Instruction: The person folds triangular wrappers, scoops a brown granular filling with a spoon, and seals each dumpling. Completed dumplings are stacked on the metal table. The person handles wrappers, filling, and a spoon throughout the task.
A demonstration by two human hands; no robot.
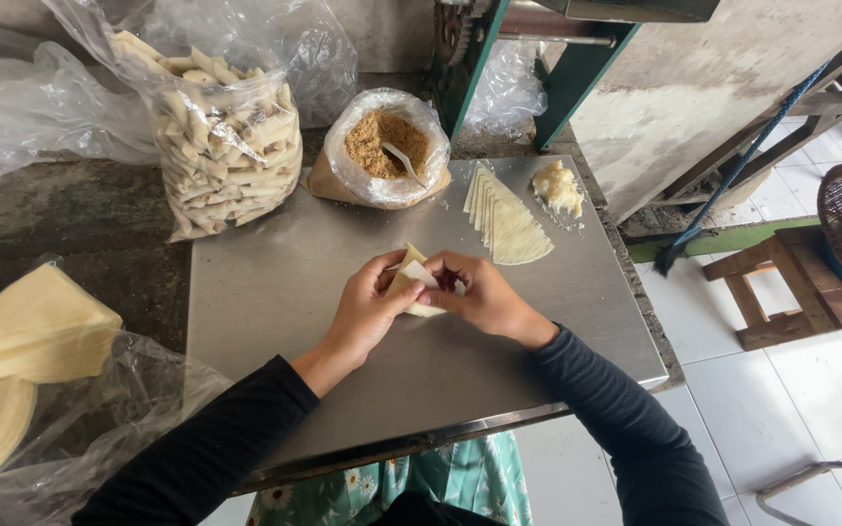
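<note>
**Both hands folding a pastry wrapper at the middle of a steel tray**

Dark sleeves reach in from the near edge of the steel tray (275, 282), and between them, at its middle, sits the pale pastry wrapper (413, 284), partly folded and raised just above the metal.

At the tray's far edge, a clear bag of brown crumbly filling (388, 144) stands open, with a small white spoon (401, 161) stuck in it. Just left of it, at the far left corner, a taller clear bag (231, 146) is packed full of finished pale rolls. Near the far right corner lies a fanned stack of triangular wrappers (501, 216), and beside that a small lump of pale paste (558, 187). Off the tray's left edge, on the dark counter (60, 209), a loose plastic bag holds stacks of pale yellow wrapper sheets (31, 326).

Left hand (367, 307) pinches the wrapper's left side between thumb and fingers, wrist bent inward. Right hand (484, 294) grips the right side, fingers curled over the fold, thumb pressing on top. Fingertips of both nearly meet over the wrapper.
</note>
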